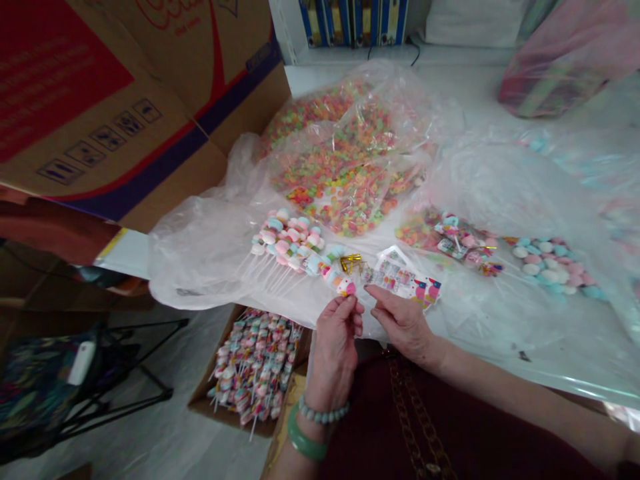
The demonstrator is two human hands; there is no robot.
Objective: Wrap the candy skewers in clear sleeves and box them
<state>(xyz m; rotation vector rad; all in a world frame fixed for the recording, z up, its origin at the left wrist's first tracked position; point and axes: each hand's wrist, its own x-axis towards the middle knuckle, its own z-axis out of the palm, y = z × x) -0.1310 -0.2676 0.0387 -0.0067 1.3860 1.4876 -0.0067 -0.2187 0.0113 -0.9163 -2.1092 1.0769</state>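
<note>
My left hand pinches the near end of a marshmallow skewer with a colourful, shiny end piece. My right hand is just to its right, index finger stretched out and thumb apart, with nothing visible between them. Beyond the fingertips lie gold twist ties on the plastic-covered table. Printed cards with bright pictures are beside my right hand. To the left, a pile of pastel marshmallow skewers lies with its white sticks pointing toward me.
A large clear bag of small colourful candies lies behind. Wrapped skewers and loose marshmallows are at right. A big carton stands at left. Below the table edge, an open box holds many finished-looking skewers beside a folding chair.
</note>
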